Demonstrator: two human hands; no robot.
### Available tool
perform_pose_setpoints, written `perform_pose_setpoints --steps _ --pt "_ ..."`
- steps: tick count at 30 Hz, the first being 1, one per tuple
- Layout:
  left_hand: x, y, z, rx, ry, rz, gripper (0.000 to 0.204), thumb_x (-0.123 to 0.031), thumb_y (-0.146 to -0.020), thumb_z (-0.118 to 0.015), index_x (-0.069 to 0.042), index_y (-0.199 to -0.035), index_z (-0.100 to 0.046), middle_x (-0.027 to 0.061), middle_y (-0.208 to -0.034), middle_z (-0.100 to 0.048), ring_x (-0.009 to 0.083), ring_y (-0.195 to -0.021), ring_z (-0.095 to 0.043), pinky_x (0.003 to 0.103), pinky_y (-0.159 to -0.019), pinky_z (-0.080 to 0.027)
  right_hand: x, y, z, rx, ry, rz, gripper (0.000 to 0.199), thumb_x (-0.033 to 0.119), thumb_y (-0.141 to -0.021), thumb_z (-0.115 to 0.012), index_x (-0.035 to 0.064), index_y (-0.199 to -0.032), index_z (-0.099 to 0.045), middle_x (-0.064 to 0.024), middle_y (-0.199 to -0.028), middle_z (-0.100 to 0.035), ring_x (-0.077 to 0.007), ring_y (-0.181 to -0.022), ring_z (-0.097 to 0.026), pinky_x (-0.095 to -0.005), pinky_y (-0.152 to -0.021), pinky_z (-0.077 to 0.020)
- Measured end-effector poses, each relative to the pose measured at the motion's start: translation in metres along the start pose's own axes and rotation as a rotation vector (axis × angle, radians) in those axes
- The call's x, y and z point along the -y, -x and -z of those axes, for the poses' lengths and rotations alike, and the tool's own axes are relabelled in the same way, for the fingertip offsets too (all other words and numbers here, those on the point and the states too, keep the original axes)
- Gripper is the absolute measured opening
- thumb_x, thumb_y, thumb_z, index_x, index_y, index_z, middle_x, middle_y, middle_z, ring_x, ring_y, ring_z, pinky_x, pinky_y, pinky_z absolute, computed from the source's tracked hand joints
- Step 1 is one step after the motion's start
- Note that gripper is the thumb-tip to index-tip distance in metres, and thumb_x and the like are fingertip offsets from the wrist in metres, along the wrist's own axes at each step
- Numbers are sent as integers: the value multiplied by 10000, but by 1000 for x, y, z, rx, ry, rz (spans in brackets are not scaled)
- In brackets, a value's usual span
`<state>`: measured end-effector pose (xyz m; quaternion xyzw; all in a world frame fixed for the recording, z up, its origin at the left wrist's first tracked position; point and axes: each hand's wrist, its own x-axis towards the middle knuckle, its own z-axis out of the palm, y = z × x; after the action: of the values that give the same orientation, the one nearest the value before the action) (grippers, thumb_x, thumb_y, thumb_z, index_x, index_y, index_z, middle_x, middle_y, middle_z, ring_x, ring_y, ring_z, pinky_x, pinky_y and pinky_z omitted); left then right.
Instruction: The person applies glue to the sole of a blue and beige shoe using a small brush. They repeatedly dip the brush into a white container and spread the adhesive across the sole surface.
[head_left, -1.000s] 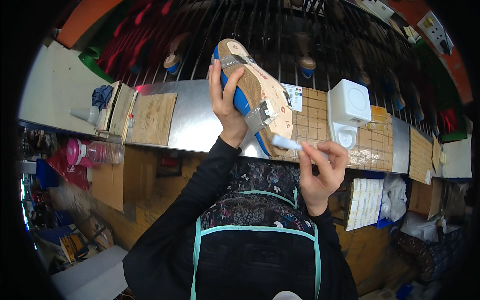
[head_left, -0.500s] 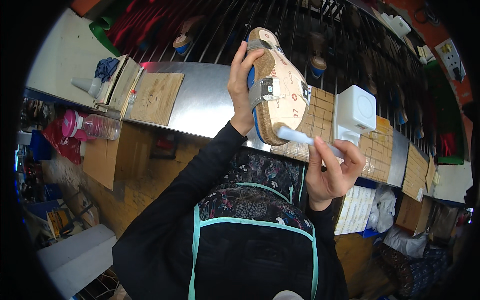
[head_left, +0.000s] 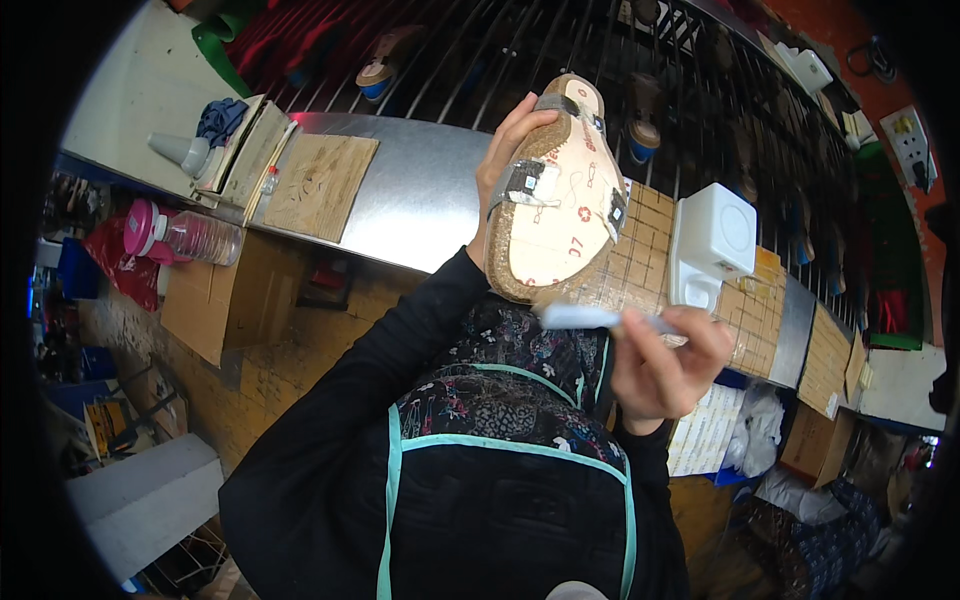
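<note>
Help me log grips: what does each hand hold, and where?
Left hand grips the sandal sole by its side edge; right hand holds a pale marker by its rear end.

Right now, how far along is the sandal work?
Done: grey strap tabs already lie on the insole. In hand: left hand holds the sandal sole up, right hand holds a pale tube just below it, apart. Left: can't tell what remains.

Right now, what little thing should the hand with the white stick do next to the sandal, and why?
Probably bring the white stick up to the sandal's pale sole. The left hand holds the sandal tilted with its sole facing the person, and the right hand holds the stick just below its cork edge, not touching it. Its tip already points that way.
</note>
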<state>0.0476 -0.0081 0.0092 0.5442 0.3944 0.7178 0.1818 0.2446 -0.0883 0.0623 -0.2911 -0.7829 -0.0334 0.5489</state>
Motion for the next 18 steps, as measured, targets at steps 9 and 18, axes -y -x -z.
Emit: perform_pose_setpoints --steps 9,18 --pt "-13 6 4 204 610 310 730 -199 -748 -803 -70 -1362 -430 147 -1503 -279 282 -1360 -391 394 -1101 -398 0 1 -5 -16 -5 18 454 62 -618 -855 211 -1033 -747 -4 -996 -480 -139 -725 -544 -327 -889 -265" --pt "9 13 1 324 660 314 671 -285 -815 -751 -66 -1364 -433 159 -1513 -269 271 -1396 -332 371 -1107 -386 -5 8 -12 -19 -48 -7 422 112 -639 -857 233 -1026 -742 -6 -991 -474 -137 -708 -542 -330 -873 -283"
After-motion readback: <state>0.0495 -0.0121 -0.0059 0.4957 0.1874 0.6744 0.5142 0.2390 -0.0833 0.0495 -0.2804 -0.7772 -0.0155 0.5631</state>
